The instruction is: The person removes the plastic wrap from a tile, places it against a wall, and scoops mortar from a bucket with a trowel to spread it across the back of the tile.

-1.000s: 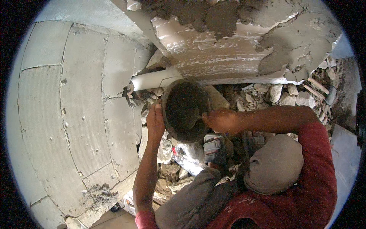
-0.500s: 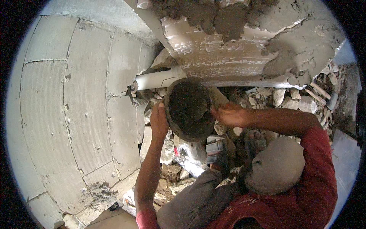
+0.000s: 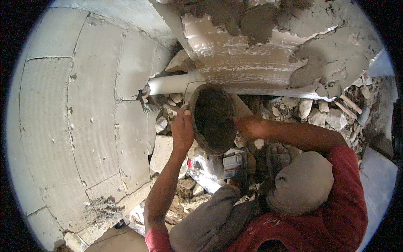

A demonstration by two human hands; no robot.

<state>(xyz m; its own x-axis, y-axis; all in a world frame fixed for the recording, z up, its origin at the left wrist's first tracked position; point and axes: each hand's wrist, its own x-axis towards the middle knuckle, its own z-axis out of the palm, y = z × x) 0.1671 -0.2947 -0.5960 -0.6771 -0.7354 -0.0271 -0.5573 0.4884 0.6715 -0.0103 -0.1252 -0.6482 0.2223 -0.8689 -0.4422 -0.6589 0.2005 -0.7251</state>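
A dark, mortar-stained bucket (image 3: 202, 138) is held tilted between my hands, above my sandalled feet. Its inside is in deep shadow, so I cannot make out what it holds. My left hand (image 3: 183, 131) grips the left rim, thumb on top and fingers around the outer side. At the right rim, my right hand (image 3: 248, 127) is closed on the edge; its fingertips are dark and partly hidden. Just beyond the bucket lies a white pipe (image 3: 170, 85), running from the block wall toward the plastered face.
A pale block wall (image 3: 94, 105) stands on the left. Ahead is a surface partly covered with wet grey mortar (image 3: 315, 71). Broken stones (image 3: 317, 113) lie at the right, near a wooden-handled tool (image 3: 347, 107). Crumpled clear plastic (image 3: 205, 174) lies by my left sandal (image 3: 233, 164).
The bucket has tipped, its mouth now looking narrower and darker. My left hand has shifted a little to the right with the rim. My right hand stays at the other side.
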